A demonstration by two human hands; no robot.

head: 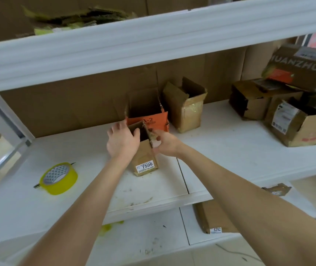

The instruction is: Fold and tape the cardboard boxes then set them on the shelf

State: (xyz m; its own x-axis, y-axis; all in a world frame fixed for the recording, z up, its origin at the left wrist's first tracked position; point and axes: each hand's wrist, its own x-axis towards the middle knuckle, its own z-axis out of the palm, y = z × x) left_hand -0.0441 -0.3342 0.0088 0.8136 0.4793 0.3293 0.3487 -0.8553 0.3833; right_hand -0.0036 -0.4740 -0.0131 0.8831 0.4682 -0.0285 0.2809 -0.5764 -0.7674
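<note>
Two hands work on the small box (146, 160), standing on the shelf (230, 143). The left hand (122, 141) grips its top edge and the right hand (165, 144) pinches a flap. Folding looks half done. Next, press the flaps flat, then get the tape roll (58, 178).

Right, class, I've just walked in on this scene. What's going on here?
A person is working on a small box labelled 7506, which stands on the white shelf. The left hand grips its open top edge while the right hand pinches a top flap. The top is not yet closed or taped. A yellow tape roll lies on the shelf to the left, untouched. An orange box and other open boxes stand behind.
</note>
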